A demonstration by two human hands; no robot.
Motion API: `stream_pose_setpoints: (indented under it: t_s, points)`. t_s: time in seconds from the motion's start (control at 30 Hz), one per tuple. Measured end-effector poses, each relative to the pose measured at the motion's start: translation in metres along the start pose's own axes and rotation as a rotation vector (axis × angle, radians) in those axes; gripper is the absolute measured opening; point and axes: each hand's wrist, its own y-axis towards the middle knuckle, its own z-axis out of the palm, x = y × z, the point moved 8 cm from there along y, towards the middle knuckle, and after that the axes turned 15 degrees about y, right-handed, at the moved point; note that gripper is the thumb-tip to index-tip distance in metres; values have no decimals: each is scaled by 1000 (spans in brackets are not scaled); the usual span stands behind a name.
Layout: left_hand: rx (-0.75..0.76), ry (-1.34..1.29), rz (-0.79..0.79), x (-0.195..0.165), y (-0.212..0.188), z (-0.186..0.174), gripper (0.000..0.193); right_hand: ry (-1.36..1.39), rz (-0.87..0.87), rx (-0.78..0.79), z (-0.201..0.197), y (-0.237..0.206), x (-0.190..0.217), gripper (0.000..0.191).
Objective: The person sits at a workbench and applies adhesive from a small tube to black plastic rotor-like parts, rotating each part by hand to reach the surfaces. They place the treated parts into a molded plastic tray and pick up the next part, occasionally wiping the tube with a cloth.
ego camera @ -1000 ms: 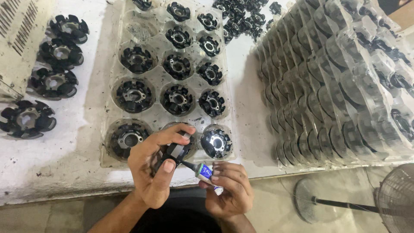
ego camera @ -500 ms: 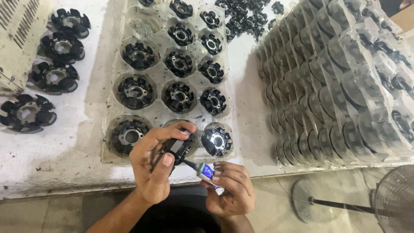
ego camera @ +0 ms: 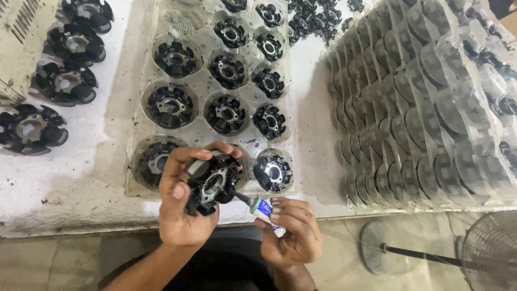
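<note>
My left hand (ego camera: pixel 180 207) grips a black round motor part (ego camera: pixel 211 182) with radial arms, held tilted just above the table's front edge. My right hand (ego camera: pixel 293 231) holds a small glue tube (ego camera: pixel 262 207) whose dark nozzle touches the part's lower right side. Right behind the held part lies a clear plastic tray (ego camera: pixel 196 128) whose round pockets hold several more of the same black parts. The pocket straight behind the held part is hidden by it.
Several loose black parts (ego camera: pixel 64 83) lie on the white table (ego camera: pixel 91 178) at the left beside a pale vented box (ego camera: pixel 19 37). A thick stack of clear trays (ego camera: pixel 425 102) fills the right. A fan stand (ego camera: pixel 388 250) and fan grille (ego camera: pixel 493 253) are on the floor below right.
My left hand has turned the black part a little and brought it closer. The tube nozzle stays against the part. The view has shifted slightly.
</note>
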Motion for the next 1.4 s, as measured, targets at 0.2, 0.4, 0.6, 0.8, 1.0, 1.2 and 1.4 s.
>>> stream_pose_setpoints:
  t_s: [0.2, 0.4, 0.6, 0.8, 1.0, 1.2, 1.4]
  points:
    - [-296, -303, -218, 30, -9, -10, 50, 98, -17, -106, -1, -6, -5, 34]
    - [-445, -341, -399, 49, -18, -16, 46, 4, -38, 0, 6, -1, 2, 34]
    - [-466, -347, -450, 56, -20, -18, 46, -65, -39, 6, 7, 3, 4, 34]
    - [-482, -335, -473, 56, -20, -20, 45, -56, -26, -3, 5, 3, 4, 32]
    - [-469, -348, -489, 57, -19, -19, 43, -32, 0, 5, 3, 4, 2, 33]
    - [-460, -379, -505, 58, -14, -16, 44, -4, 25, 19, 2, 5, -5, 32]
    - [-308, -148, -373, 49, 41, -37, 42, 75, 56, -155, -25, -9, -18, 27]
